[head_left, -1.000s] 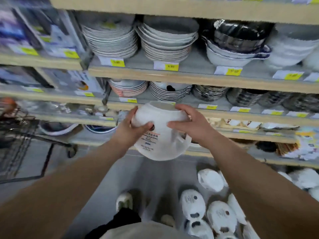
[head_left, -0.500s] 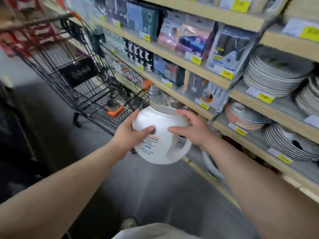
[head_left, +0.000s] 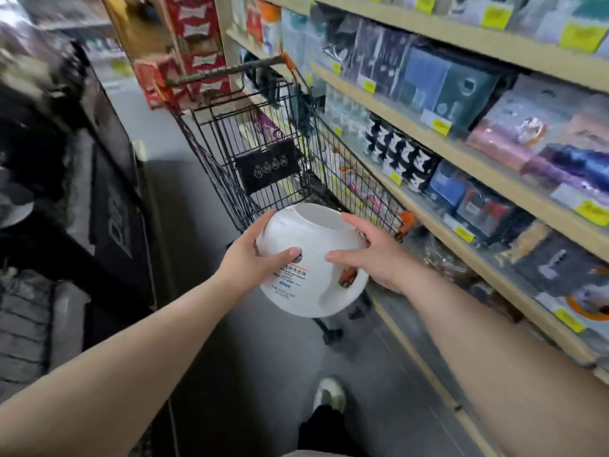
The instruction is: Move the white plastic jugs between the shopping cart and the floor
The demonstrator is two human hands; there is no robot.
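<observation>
Grip: left hand (head_left: 250, 255) and right hand (head_left: 372, 255) clasped a white plastic jug (head_left: 306, 258).
Shopping cart (head_left: 263, 143): just beyond the grip.
Progress: jug apparently mid-carry, not yet set down.

The bare left forearm (head_left: 131, 351) at seven o'clock and the bare right forearm (head_left: 487, 344) at five o'clock are uncovered to the frame's edge. At six o'clock are a black fabric trouser leg (head_left: 324, 430), an off-white soft sneaker (head_left: 329, 395) and a pale grey-beige shirt hem (head_left: 316, 453).
</observation>
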